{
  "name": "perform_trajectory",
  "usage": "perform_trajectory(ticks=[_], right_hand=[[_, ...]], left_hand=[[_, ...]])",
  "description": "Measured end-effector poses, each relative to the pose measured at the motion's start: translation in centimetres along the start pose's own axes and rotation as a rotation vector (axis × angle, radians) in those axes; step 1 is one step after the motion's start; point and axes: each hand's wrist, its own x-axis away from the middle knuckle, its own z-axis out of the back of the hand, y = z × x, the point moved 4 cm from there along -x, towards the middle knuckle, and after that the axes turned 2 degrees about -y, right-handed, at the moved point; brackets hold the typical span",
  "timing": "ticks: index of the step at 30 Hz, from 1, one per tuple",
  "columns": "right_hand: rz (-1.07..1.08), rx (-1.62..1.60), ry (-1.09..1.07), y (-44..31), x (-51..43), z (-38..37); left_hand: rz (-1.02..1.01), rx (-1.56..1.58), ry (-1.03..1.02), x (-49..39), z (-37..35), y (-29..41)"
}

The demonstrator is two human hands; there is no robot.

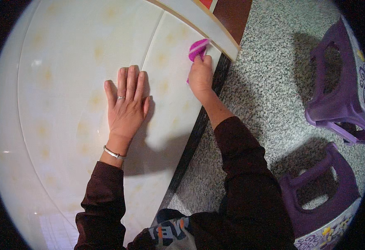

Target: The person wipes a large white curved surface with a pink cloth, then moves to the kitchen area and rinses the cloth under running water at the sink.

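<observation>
My left hand point(127, 103) lies palm down on a glossy cream table surface point(85, 75) with yellowish patches, its fingers spread and nothing in it. A ring and a silver bracelet point(113, 153) are on that hand and wrist. Near the far right corner of the table, my right hand point(201, 73) grips a bright pink cloth point(197, 49). The cloth sticks out beyond the fingers beside a pale raised rim; a small bit of pink also shows under the hand's left side.
A pale curved panel point(206, 22) with tan edging borders the far side. Dark trim point(198, 125) runs along the near right edge. On the speckled floor point(263, 78) stand two purple plastic stools point(318, 100) with patterned tops, at the right.
</observation>
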Motion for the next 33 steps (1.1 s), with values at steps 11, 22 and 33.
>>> perform_trajectory(ticks=[11, 22, 33], right_hand=[[0.055, 0.07, 0.042, 3.4, 0.0, 0.8], [-0.181, 0.196, -0.068, 4.7, -5.3, 2.3], [-0.265, 0.171, -0.211, 4.5, -5.3, 3.4]], left_hand=[[-0.003, 0.014, -0.002, 0.2, -0.3, 0.0], [-0.006, 0.006, -0.012, 0.1, -0.4, 0.0], [0.004, 0.006, -0.025, 0.2, -0.3, 0.1]])
